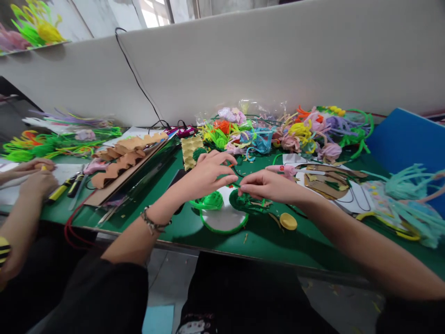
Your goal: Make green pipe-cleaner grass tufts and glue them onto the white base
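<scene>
My left hand [210,174] hovers over a round white disc [222,219] edged in bright green, its fingers apart. My right hand [262,185] pinches a thin dark green pipe cleaner beside the disc; the fingertips partly hide it. Under the right fingers, a dark green pipe-cleaner coil [240,200] lies on the disc's right side. A bright green pipe-cleaner bundle [212,200] rests at its left edge. Just behind my left hand is a dark green ball [199,153]. To the right of the disc sits a small yellow round lid-like piece [288,221].
Bundles of coloured pipe cleaners [257,137] line the back by the partition. Brown cardboard strips [121,160] lie left; a blue board [410,153] leans right. A pink glue gun [283,170] points toward my right hand. Another person's hands [38,178] work at far left.
</scene>
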{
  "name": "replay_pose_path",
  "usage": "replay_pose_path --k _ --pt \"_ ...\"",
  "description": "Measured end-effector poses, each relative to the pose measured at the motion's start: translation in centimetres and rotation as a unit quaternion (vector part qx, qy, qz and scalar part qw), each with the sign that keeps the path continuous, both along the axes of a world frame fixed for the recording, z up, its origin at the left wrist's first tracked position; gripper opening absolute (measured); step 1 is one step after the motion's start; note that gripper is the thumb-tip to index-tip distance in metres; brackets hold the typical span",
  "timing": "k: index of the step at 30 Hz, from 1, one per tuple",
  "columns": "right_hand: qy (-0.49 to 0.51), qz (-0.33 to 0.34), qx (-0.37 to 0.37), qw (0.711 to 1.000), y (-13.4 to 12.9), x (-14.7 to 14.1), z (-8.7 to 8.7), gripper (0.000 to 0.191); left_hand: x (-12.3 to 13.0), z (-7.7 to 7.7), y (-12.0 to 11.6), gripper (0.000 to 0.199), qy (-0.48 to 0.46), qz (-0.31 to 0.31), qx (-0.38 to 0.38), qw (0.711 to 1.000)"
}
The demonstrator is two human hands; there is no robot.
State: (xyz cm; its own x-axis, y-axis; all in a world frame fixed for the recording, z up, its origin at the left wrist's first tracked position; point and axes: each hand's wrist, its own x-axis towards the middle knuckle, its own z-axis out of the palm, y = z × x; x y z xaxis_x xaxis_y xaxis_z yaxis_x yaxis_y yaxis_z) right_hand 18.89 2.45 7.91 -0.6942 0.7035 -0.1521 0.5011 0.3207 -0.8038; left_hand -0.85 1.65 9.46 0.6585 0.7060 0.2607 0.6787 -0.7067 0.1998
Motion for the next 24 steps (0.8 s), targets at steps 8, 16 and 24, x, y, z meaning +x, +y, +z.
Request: replay_pose_path --k 8,16,24 --pt "-0.017 -0.032 0.101 0.994 -0.5 -0.5 0.1 0.033 0.5 0.3 2.2 0.031 -0.026 -0.141 -0.160 0.977" --pt "-0.257 -0.115 0.412 0.867 -2.1 -2.1 -0.1 0.033 1.3 0.0 1.6 0.026 -0.092 -0.016 -0.177 0.980" --pt "-0.338 -0.125 0.386 0.849 -1.4 -2.2 -1.6 0.035 1.4 0.1 1.1 0.025 -0.112 0.035 -0.207 0.971"
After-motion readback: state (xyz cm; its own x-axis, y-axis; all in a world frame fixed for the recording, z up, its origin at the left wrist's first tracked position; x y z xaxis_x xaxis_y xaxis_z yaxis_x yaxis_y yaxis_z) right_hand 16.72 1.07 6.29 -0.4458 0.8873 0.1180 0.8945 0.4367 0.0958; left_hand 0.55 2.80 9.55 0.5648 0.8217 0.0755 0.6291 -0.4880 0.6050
